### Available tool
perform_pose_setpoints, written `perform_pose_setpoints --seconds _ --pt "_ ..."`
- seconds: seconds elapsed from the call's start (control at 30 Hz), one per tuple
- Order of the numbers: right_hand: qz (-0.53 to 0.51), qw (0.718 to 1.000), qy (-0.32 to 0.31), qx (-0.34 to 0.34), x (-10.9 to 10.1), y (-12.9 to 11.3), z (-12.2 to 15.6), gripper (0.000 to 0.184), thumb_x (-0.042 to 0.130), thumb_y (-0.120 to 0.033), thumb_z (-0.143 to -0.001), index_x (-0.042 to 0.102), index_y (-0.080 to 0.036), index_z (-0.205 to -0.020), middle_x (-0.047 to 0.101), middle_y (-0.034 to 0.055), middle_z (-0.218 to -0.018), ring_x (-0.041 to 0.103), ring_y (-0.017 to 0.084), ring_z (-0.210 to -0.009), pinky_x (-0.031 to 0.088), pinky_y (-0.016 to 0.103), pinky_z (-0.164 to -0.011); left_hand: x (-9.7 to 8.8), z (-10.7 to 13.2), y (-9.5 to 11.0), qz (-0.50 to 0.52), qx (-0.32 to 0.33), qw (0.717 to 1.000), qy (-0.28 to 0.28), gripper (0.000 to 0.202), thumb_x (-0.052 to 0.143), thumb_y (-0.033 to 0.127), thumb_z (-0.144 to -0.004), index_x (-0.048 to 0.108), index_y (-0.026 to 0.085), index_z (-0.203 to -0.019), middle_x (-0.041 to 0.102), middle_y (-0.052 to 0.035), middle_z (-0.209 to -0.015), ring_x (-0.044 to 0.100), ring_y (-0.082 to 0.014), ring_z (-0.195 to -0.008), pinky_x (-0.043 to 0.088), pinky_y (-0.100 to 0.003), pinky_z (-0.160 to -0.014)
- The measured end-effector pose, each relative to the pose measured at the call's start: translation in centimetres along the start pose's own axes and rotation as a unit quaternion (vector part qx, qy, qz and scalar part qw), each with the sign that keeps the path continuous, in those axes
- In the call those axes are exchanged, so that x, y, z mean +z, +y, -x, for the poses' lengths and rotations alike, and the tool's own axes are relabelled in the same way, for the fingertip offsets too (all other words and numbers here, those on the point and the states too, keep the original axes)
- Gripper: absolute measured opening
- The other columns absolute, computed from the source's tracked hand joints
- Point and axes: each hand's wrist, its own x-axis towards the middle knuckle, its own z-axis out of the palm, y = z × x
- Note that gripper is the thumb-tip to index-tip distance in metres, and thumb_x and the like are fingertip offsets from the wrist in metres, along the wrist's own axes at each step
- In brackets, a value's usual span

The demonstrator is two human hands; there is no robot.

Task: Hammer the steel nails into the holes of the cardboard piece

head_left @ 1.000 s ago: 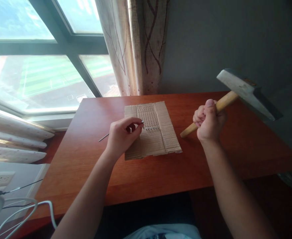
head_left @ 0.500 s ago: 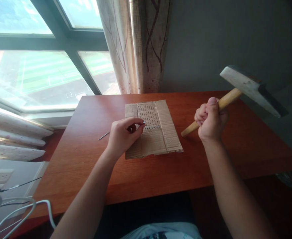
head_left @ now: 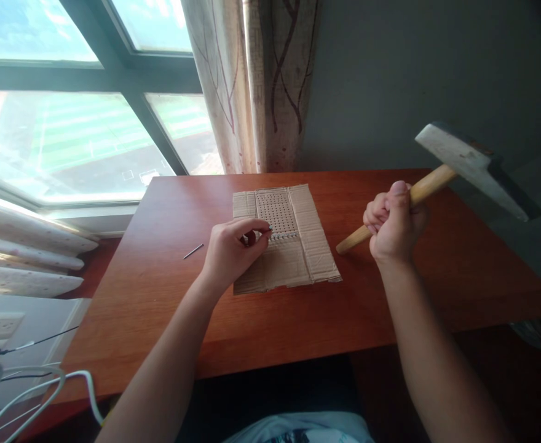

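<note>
My right hand [head_left: 397,224] grips a hammer [head_left: 434,181] by its wooden handle. The hammer's metal head is raised up to the right, above the table's right side. Over the left part of a flat cardboard sheet [head_left: 319,240], my left hand [head_left: 233,249] has thumb and forefinger pinched on a tiny dark piece, too small to name. The fingertips are beside a panel [head_left: 275,209] with rows of small holes, lying on the cardboard. A row of small shiny bits [head_left: 285,235] runs along its near edge. Left of my left hand, a thin metal nail [head_left: 193,251] lies on the wood.
The cardboard lies on a reddish-brown wooden table [head_left: 289,326]. A window [head_left: 81,135] and a patterned curtain [head_left: 247,92] stand behind it at the left. White cables [head_left: 88,387] hang at the lower left near a wall socket [head_left: 0,326].
The hammer and my right hand have shifted slightly to the right. My left hand keeps its pinch at almost the same spot over the cardboard.
</note>
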Motion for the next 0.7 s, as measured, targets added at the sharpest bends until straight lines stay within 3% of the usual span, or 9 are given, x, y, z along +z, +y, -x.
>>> perform_pose_setpoints --seconds 0.23,0.4,0.47,0.57,0.7 --pt "-0.026 1.000 -0.014 -0.004 0.2 0.1 0.1 0.056 0.064 -0.057 -0.087 0.029 -0.023 -0.059 0.025 -0.0096 -0.045 0.023 0.006 -0.035 0.016 0.022 -0.033 0.2 0.1 0.0 -0.002 0.016 1.000 0.007 0.006 0.067 0.020 -0.082 0.072 0.018 -0.080 0.066 0.0013 -0.065 0.053 -0.0074 -0.054 0.045 -0.018 -0.054" --pt "0.048 0.990 -0.121 0.049 0.1 -0.1 0.3 0.055 0.059 -0.060 -0.089 0.033 -0.023 -0.058 0.031 -0.0081 -0.046 0.028 0.006 -0.037 0.022 0.023 -0.036 0.3 0.3 -0.3 -0.006 0.018 1.000 0.012 0.006 0.067 0.020 -0.082 0.072 0.018 -0.080 0.066 0.0012 -0.064 0.053 -0.0077 -0.054 0.045 -0.019 -0.053" --pt "0.129 0.972 -0.181 0.077 -0.2 -0.3 0.6 0.052 0.061 -0.059 -0.089 0.039 -0.022 -0.060 0.036 -0.0071 -0.049 0.031 0.007 -0.040 0.024 0.023 -0.038 0.3 0.3 -0.4 -0.006 0.018 1.000 0.013 0.006 0.067 0.021 -0.082 0.072 0.018 -0.080 0.066 0.0012 -0.064 0.053 -0.0078 -0.054 0.045 -0.019 -0.053" --pt "0.251 0.921 -0.286 0.082 -0.4 -0.9 1.0 0.044 0.067 -0.054 -0.086 0.048 -0.020 -0.066 0.045 -0.0057 -0.055 0.037 0.008 -0.048 0.025 0.022 -0.043 0.3 0.3 -0.5 -0.005 0.022 1.000 0.013 0.006 0.066 0.020 -0.082 0.073 0.019 -0.081 0.066 0.0013 -0.065 0.053 -0.0081 -0.054 0.045 -0.019 -0.054" --pt "0.306 0.854 -0.413 0.076 0.1 -2.5 1.5 0.040 0.064 -0.051 -0.090 0.051 -0.019 -0.069 0.043 -0.0059 -0.057 0.038 0.008 -0.051 0.024 0.022 -0.045 0.3 0.3 -0.4 -0.004 0.026 1.000 0.013 0.007 0.066 0.018 -0.082 0.073 0.019 -0.082 0.067 0.0013 -0.066 0.055 -0.0087 -0.055 0.046 -0.020 -0.055"
